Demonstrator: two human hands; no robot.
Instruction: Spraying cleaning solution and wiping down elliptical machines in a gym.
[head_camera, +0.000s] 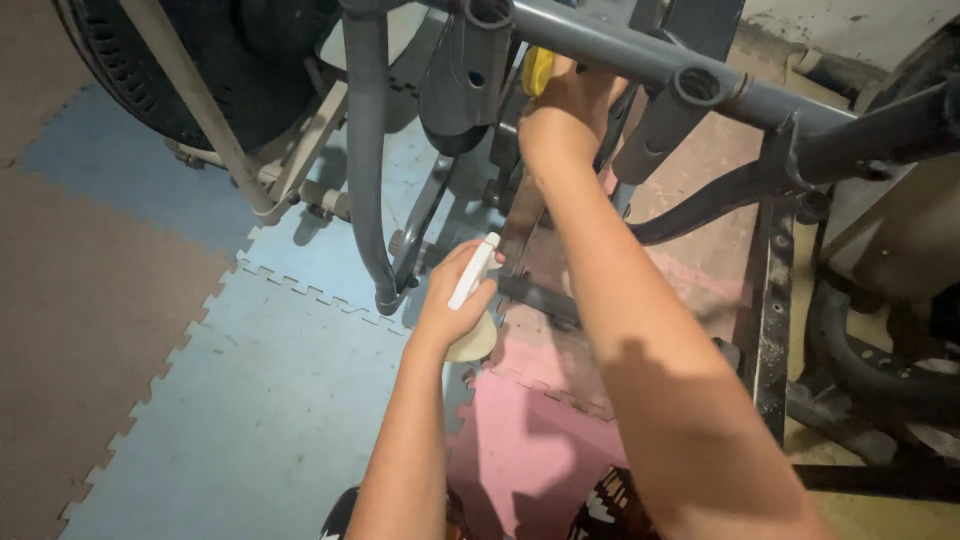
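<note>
From the head camera, my left hand sits near the middle of the view, its grip closed around a pale spray bottle. The bottle's long axis runs from about seven o'clock at its rounded base to one o'clock at its white nozzle, which points toward a dark bar of the grey exercise machine frame. My right hand is up at twelve o'clock from the bottle, its grip closed on something yellow, perhaps a cloth, pressed against the frame tube. So the right hand is already at the frame, the left lower and nearer me. Below both lie blue and pink foam floor mats.
</note>
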